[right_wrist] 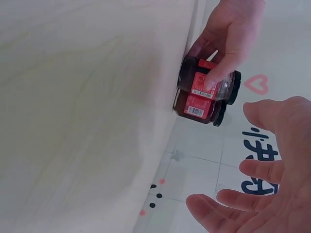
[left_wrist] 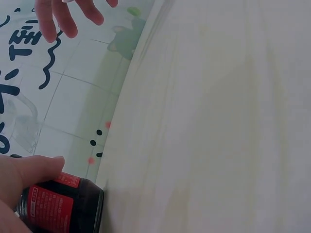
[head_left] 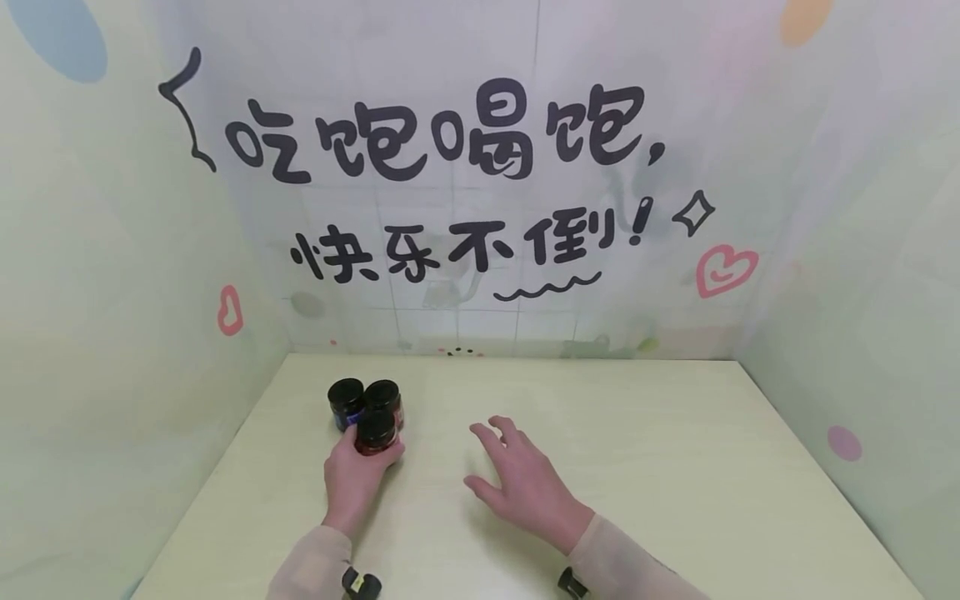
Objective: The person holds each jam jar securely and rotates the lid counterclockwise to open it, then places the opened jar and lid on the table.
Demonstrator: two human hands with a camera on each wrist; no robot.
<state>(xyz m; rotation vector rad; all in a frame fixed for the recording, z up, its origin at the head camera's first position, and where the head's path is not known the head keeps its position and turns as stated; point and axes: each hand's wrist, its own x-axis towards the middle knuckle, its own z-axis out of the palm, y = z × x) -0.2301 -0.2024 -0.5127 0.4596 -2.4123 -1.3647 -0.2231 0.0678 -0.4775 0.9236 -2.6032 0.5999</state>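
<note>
Three glass jars with black lids stand upright in a tight cluster on the left of the table. My left hand (head_left: 354,477) grips the front jar (head_left: 377,427), thumb on its right side and fingers on its left. That jar has a red label, seen in the left wrist view close under the thumb (left_wrist: 41,169). Behind it are a jar with a blue label (head_left: 347,398) and another red-labelled jar (head_left: 387,395). In the right wrist view, this second red-labelled jar (right_wrist: 198,108) shows a barcode. My right hand (head_left: 528,483) hovers over the table's middle, fingers spread and holding nothing.
The pale wood-grain table (head_left: 675,467) is enclosed by printed fabric at the back and both sides. Large dark lettering covers the back wall (head_left: 465,317). Small black wrist cameras (head_left: 363,583) sit near both sleeves.
</note>
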